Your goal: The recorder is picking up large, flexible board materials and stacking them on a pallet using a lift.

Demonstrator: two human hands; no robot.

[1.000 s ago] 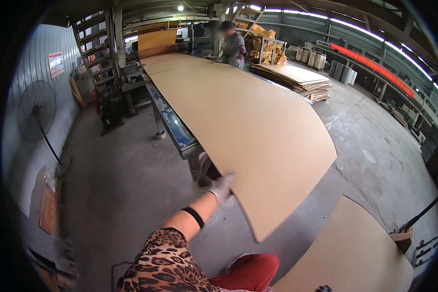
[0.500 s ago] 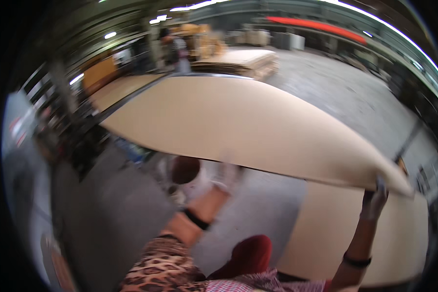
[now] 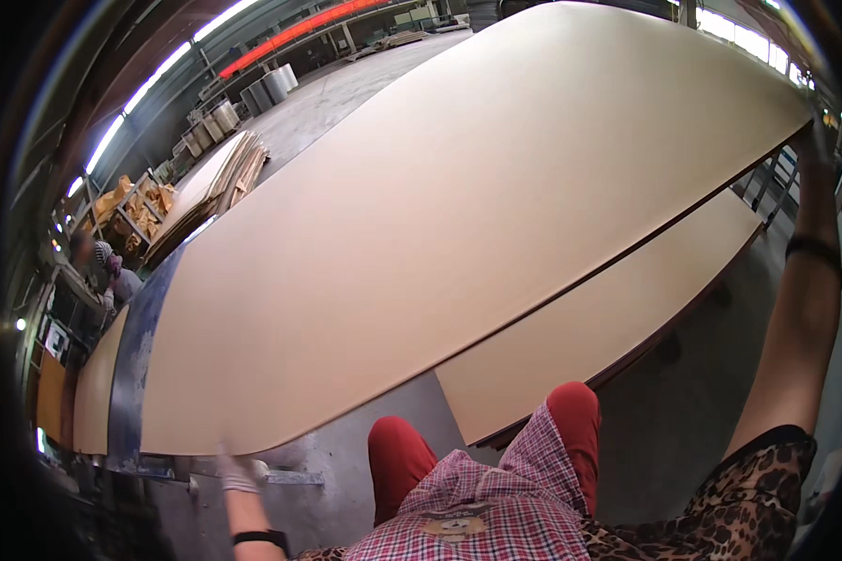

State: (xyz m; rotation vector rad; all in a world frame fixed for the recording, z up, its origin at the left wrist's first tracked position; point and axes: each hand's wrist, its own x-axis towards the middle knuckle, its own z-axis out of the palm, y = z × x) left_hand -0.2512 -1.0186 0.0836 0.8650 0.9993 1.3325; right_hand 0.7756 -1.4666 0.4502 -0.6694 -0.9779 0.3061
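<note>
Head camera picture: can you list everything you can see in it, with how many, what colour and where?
Large thin board: one, pale tan, held up across the middle of the view.
Board stack: one, pale tan with a dark edge, lying under the raised board on the right.
Long bench: one, blue-grey, left, partly under the board.
Piled sheets: one heap, light brown, on the floor, upper left.
Co-worker: one, head covering, far left.
Floor: grey concrete.
Red trousers: two knees, bottom middle.
Checked apron: one, red and white, bottom.
Left hand: white glove, at the board's near edge.
Right hand: raised at the board's right corner.
</note>
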